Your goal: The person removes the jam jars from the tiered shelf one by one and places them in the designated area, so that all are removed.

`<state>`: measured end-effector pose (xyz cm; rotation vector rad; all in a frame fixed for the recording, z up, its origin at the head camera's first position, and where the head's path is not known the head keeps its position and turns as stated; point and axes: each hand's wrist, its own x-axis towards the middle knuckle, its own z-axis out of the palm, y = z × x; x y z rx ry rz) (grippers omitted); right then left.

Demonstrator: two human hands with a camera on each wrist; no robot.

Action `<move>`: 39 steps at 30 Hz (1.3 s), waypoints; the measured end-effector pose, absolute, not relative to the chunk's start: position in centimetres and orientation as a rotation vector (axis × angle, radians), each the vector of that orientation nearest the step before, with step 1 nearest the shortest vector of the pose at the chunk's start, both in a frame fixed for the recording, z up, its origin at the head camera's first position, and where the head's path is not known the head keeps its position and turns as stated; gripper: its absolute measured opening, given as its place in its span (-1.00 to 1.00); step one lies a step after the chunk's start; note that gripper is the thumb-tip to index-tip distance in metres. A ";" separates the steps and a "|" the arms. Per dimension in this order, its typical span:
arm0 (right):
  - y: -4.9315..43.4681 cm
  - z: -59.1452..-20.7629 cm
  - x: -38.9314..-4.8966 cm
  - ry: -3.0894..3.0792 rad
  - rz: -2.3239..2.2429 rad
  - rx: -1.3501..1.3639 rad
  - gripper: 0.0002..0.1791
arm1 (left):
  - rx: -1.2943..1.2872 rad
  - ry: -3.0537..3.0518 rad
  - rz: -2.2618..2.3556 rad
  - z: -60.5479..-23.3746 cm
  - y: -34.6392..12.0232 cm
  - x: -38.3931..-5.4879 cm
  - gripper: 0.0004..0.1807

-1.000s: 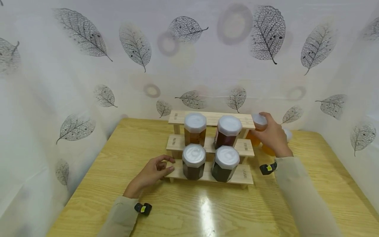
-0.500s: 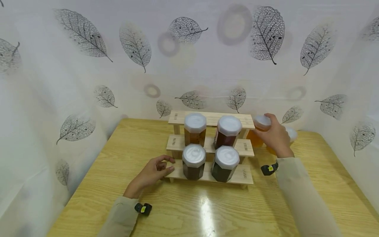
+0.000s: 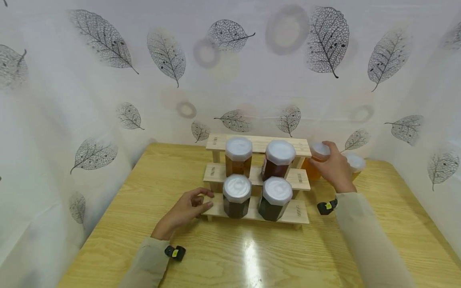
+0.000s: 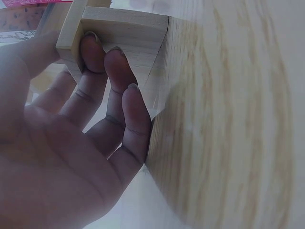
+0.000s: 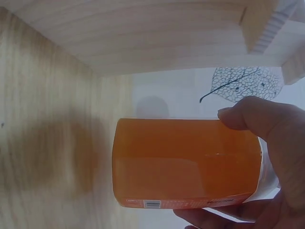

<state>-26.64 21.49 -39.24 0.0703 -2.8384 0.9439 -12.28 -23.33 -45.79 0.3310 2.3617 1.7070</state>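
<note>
A three-step wooden rack [image 3: 252, 143] stands on the table. My left hand [image 3: 185, 208] pinches the left end of its lowest board, thumb above and fingers curled at the edge in the left wrist view. To the right of the rack, my right hand [image 3: 333, 166] grips an orange jar [image 5: 186, 162] with a white lid [image 3: 319, 150] near its top. Its barcode label faces down in the right wrist view. Whether its base touches the table I cannot tell. A second white-lidded jar [image 3: 354, 162] stands just beyond that hand, partly hidden by it.
Two dark jars [image 3: 235, 204] stand on the lowest step. On the middle step are an amber jar [image 3: 238, 166] and a dark red jar [image 3: 275, 168]. The wooden table [image 3: 162, 172] ends at a white leaf-printed cloth [image 3: 151, 96] behind and at both sides.
My right hand and the orange jar have shifted slightly right and nearer. The second jar's lid now shows farther right and more fully. My left hand stays at the rack.
</note>
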 end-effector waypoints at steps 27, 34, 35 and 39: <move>22.4 -42.5 -27.3 -2.744 0.905 0.017 -0.08 | 0.346 2.369 1.710 -45.8 -23.2 -12.5 -0.69; 22.4 -43.4 -26.9 -2.750 0.911 -0.009 -0.04 | 0.327 2.367 1.696 -45.7 -23.1 -12.5 -0.69; 22.4 -43.5 -26.8 -2.749 0.912 -0.010 -0.04 | 0.318 2.366 1.692 -45.7 -23.1 -12.5 -0.69; 22.1 -43.7 -26.7 -2.733 0.928 -0.007 -0.05 | 0.293 2.369 1.685 -45.7 -23.3 -12.4 -0.70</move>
